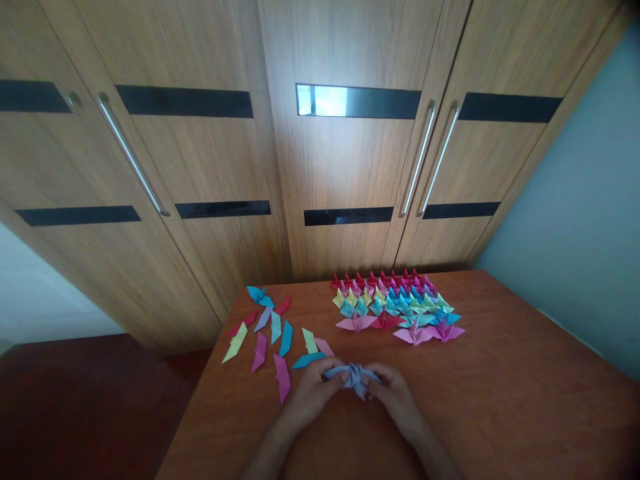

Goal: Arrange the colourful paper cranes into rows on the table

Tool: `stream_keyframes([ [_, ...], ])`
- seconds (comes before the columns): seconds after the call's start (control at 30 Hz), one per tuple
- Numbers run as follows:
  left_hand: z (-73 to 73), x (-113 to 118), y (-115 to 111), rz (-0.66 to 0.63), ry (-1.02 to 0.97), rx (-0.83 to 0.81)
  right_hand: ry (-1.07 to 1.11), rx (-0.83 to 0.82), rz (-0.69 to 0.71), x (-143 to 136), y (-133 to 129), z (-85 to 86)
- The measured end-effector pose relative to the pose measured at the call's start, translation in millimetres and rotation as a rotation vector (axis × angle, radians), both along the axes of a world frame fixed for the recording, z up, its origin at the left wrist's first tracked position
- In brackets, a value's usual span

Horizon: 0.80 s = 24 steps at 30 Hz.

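Observation:
A greyish-lavender folded paper piece (355, 377) is stretched between my hands above the wooden table (480, 400). My left hand (319, 382) pinches its left end, and my right hand (391, 389) pinches its right end. Its middle is bunched, with a small point hanging down. Just beyond my left hand lie a blue folded strip (308, 361), a pale yellow one (310, 341) and a pink one (325, 347). A magenta strip (282, 378) lies to the left of that hand.
Several rows of folded paper cranes (385, 301) stand at the table's back. More flat folded pieces (259, 352) are scattered at the left, with a blue one (261, 296) near the back edge. A wooden wardrobe (340, 160) rises behind; a pale wall (575, 220) borders the right.

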<state>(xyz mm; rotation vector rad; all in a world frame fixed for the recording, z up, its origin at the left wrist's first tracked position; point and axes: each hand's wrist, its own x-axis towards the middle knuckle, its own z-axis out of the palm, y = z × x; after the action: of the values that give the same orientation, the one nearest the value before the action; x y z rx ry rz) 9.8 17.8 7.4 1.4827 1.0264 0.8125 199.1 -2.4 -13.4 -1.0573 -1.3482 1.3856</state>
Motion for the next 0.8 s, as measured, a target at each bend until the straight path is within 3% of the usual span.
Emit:
stream_keyframes([
  [0.33,-2.1,-0.8,-5.1,-0.102,-0.307,-0.241,0.418,-0.208,0.048,1.4,-3.2,-4.5],
  [0.5,-7.5,-1.4,-5.6,-0.132,-0.396,-0.284,0.453,-0.258,0.003,3.3,-2.8,-13.4],
  [0.8,-6.0,-3.7,-4.4,-0.028,-0.49,-0.358,0.465,-0.261,-0.081,8.3,1.7,-13.0],
])
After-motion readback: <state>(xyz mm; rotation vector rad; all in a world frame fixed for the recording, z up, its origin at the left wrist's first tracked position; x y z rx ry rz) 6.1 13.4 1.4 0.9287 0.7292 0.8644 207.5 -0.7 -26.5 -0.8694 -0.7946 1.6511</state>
